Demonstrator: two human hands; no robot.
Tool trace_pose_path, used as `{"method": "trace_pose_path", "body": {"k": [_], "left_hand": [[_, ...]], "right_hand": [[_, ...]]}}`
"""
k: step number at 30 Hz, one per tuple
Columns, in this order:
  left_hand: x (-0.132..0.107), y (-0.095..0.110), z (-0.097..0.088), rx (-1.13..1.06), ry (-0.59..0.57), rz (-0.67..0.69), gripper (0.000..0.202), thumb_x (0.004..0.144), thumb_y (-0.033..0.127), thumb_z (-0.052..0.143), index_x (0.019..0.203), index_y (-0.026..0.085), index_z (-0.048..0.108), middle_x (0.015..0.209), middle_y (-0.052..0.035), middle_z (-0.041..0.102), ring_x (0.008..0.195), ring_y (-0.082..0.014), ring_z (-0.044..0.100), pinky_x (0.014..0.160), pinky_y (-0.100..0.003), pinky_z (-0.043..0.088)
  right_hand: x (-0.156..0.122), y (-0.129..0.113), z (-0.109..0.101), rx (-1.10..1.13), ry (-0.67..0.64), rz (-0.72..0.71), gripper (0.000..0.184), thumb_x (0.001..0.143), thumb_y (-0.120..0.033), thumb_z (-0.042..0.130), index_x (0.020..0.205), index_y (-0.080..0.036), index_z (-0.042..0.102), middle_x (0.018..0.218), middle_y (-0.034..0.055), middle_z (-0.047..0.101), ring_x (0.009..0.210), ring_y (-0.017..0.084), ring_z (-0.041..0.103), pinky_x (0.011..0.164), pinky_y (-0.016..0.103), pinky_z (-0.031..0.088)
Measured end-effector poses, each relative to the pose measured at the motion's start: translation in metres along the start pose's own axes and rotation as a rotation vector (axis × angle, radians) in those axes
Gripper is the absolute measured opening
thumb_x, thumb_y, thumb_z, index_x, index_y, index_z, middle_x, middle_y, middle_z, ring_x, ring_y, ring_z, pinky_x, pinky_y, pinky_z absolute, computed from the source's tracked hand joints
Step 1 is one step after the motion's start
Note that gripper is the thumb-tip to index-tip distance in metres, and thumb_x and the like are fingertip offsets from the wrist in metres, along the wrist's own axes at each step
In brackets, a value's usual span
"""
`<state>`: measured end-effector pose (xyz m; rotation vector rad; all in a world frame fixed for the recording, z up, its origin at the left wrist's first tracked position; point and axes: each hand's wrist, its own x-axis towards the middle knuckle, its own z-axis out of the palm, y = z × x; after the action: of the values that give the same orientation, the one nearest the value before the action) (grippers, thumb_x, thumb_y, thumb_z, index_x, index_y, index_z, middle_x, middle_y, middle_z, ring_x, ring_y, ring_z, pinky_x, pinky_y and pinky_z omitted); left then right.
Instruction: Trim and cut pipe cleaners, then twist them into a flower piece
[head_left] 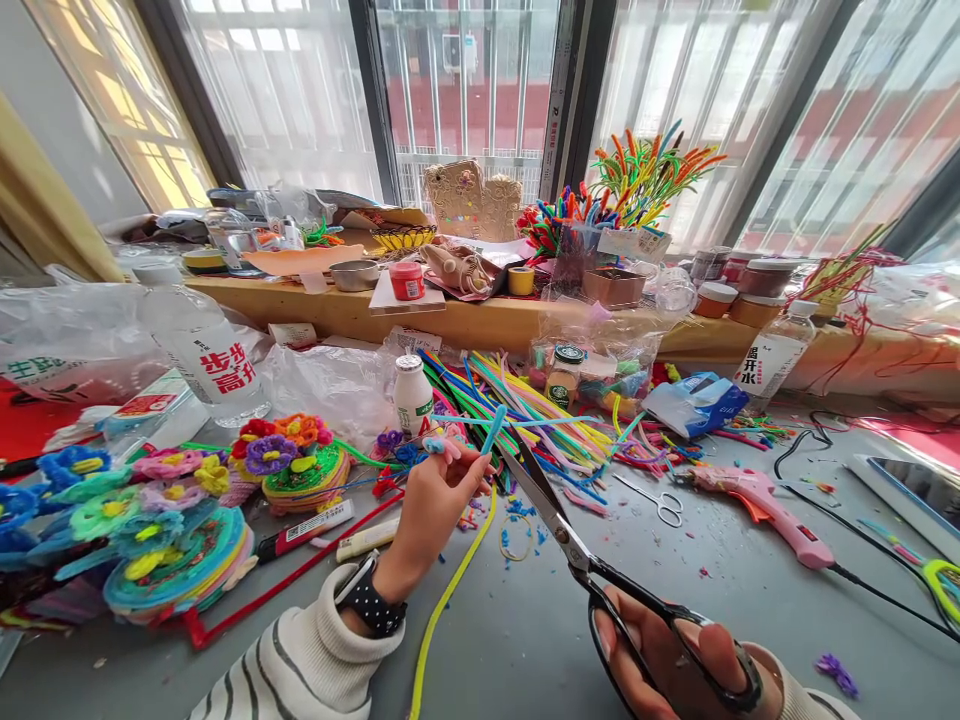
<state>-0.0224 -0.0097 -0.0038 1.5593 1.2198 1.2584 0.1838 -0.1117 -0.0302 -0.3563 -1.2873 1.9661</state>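
My left hand (429,518) is closed in a pinch on a short light-blue pipe cleaner (494,428) that sticks up past the fingertips. Small pink fuzzy loops (444,442) show at its curled fingers; whether they are held too is unclear. In my right hand (679,655) are large black-handled scissors (556,522), fingers through the loops. Their blades are parted and point up-left, the tips close beside the blue piece. A long yellow pipe cleaner (450,590) runs below the left hand. Behind lies a heap of colourful pipe cleaners (540,400).
Fuzzy flower pieces (180,540) crowd the left, with a glue tube (307,530) and water bottle (206,350). To the right lie small scissors (652,500), a pink glue gun (765,510) with its cord, and a tablet-like device (911,500). A white bottle (412,395) stands ahead.
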Motion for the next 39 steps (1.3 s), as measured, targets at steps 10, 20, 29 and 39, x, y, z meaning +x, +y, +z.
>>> {"method": "trace_pose_path", "body": {"k": [10,20,29,39], "left_hand": [[-0.002,0.000,-0.001,0.126,0.003,0.085,0.015,0.068,0.032,0.052,0.066,0.017,0.050,0.066,-0.0022,0.061,0.053,-0.0137,0.059,0.056,-0.025,0.048],[-0.002,0.002,0.000,0.151,0.025,0.075,0.015,0.069,0.032,0.051,0.066,0.017,0.048,0.064,-0.0009,0.059,0.052,-0.0134,0.059,0.056,-0.025,0.049],[-0.002,0.002,-0.001,0.124,0.065,0.103,0.013,0.069,0.030,0.050,0.066,0.019,0.047,0.063,-0.0003,0.059,0.052,-0.0137,0.059,0.055,-0.026,0.049],[-0.005,-0.005,-0.002,0.591,0.039,0.576,0.007,0.075,0.022,0.044,0.070,0.017,0.046,0.067,-0.0028,0.058,0.064,-0.0138,0.055,0.059,-0.025,0.042]], "right_hand": [[-0.002,0.003,-0.003,0.001,-0.031,0.022,0.066,0.062,-0.070,0.035,0.088,-0.011,0.045,0.047,-0.0053,0.039,0.033,0.002,0.025,0.036,0.015,0.020],[-0.001,0.004,-0.002,-0.021,-0.011,0.012,0.071,0.061,-0.072,0.033,0.090,-0.009,0.047,0.044,-0.0056,0.038,0.034,0.002,0.024,0.035,0.014,0.020],[0.001,0.001,0.001,-0.010,-0.018,0.031,0.070,0.058,-0.072,0.037,0.087,-0.010,0.048,0.043,-0.0057,0.038,0.033,0.003,0.027,0.034,0.015,0.020],[0.002,0.000,0.004,0.011,0.039,0.006,0.071,0.055,-0.073,0.038,0.085,-0.010,0.047,0.045,-0.0052,0.038,0.034,0.003,0.026,0.034,0.015,0.020]]}}
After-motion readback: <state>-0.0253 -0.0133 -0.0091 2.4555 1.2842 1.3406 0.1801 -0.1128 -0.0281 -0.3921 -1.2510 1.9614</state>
